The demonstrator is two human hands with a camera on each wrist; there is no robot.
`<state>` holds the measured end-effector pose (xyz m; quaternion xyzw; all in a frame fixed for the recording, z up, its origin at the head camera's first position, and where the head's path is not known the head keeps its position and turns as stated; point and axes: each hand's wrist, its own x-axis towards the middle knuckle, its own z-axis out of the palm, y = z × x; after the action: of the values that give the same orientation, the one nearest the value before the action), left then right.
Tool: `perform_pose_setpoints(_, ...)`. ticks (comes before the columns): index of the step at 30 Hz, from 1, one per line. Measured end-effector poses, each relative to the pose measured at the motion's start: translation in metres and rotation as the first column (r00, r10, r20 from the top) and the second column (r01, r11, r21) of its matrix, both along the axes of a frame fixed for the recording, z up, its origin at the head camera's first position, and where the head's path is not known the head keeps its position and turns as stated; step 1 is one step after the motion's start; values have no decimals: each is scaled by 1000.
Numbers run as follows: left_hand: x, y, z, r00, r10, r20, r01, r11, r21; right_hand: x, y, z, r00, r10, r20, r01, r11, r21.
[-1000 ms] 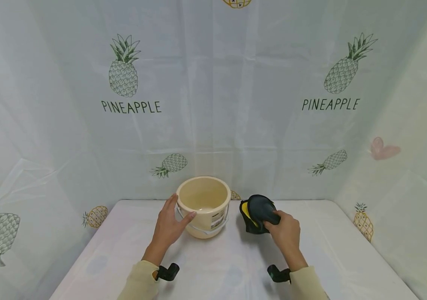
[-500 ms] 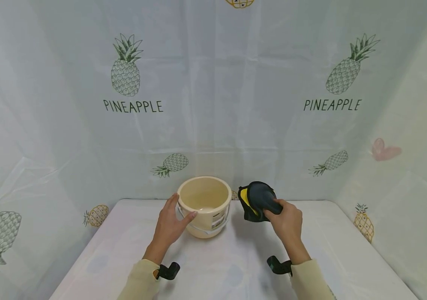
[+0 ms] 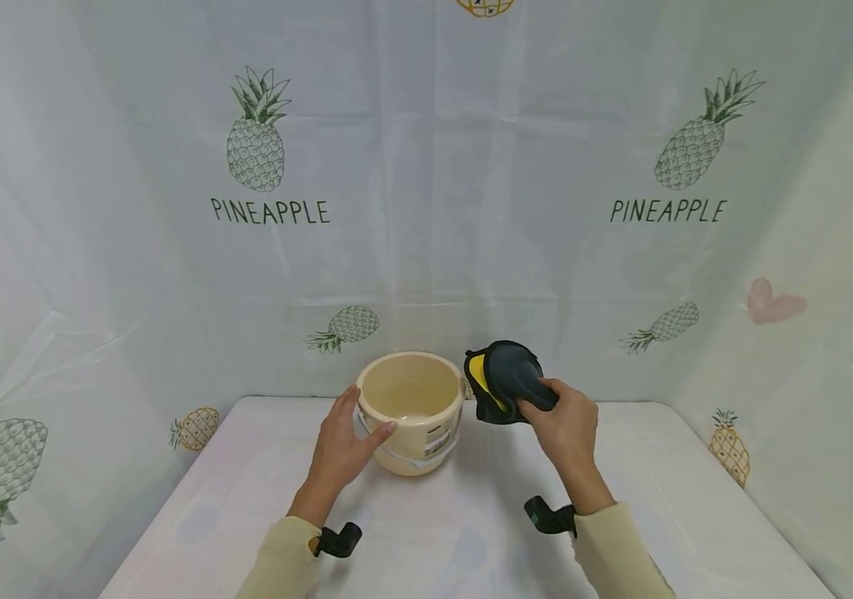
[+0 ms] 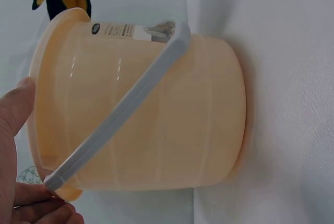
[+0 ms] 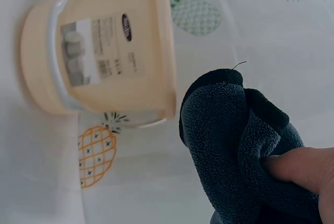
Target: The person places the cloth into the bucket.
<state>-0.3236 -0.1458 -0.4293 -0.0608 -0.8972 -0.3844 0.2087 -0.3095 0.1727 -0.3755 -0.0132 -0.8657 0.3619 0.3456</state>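
A cream plastic bucket [image 3: 411,441] stands upright on the table, its pale handle hanging down the near side. My left hand [image 3: 339,449] holds the bucket's left side at the rim, with the thumb on the near part of the rim and the fingers by the handle's hinge in the left wrist view. To the right of the bucket, my right hand [image 3: 568,420] pinches a bunched microfiber cloth [image 3: 512,378], dark blue-grey with a yellow side and black edging. Plush pile shows on the cloth [image 5: 224,145] in the right wrist view, raised above the table near rim height.
The table [image 3: 456,532] has a white cover. Behind it and at both sides hangs a white sheet [image 3: 456,208] printed with pineapples, close to the far side of the bucket. A product label [image 5: 99,49] is stuck on the bucket's wall.
My right hand has lifted the microfiber cloth off the table and shifted it slightly left, closer to the bucket. My left hand and the bucket stay in place.
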Motion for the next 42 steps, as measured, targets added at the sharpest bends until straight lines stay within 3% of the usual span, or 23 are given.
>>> perform_pose_setpoints(13, -2, -2, -2, 1000, 3, 25, -3, 1000, -1, -4, -28, 19, 998, 59, -10, -60, 998, -30)
perform_pose_setpoints(25, -2, -1, -2, 1000, 10, 7, -10, 1000, 11, -9, -57, 27, 992, 124, -18, -125, 991, -53)
perform_pose_setpoints(42, -1, -1, -1, 999, 14, 43, -16, 999, 42, -21, -96, 28, 979, 201, -38, -202, 978, -44)
